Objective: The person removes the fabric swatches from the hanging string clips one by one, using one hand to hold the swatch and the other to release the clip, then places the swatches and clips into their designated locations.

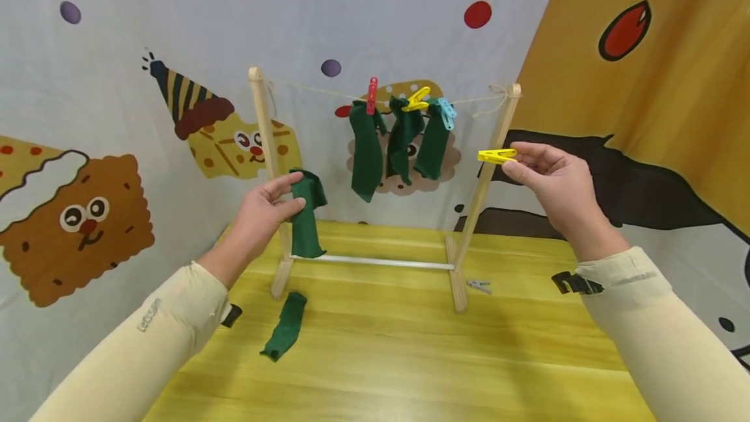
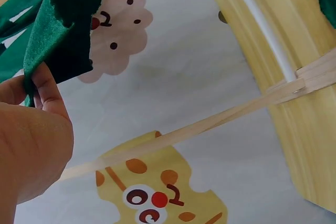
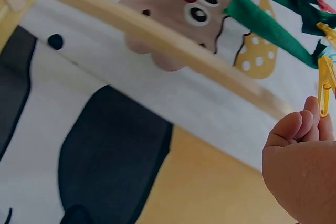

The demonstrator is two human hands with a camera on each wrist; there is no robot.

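Note:
My left hand point(image 1: 260, 217) pinches a strip of green cloth point(image 1: 306, 230) between thumb and fingers, beside the rack's left post; the cloth's top folds over to the right. A yellow clothespin point(image 1: 497, 156) is pinched in my right hand point(image 1: 556, 181), in front of the right post. In the right wrist view this yellow clothespin point(image 3: 324, 87) points up from the fingertips. Between the posts, a string holds green cloth pieces under a red clothespin point(image 1: 372, 96), another yellow clothespin point(image 1: 417, 99) and a light blue clothespin point(image 1: 447, 114).
The wooden rack has a left post point(image 1: 265, 124), a right post point(image 1: 486, 181) and a white bottom bar point(image 1: 381, 261). Another green cloth point(image 1: 286, 326) lies on the yellow wood-grain table point(image 1: 398, 357). A grey clothespin point(image 1: 479, 286) lies by the right foot. A printed curtain hangs behind.

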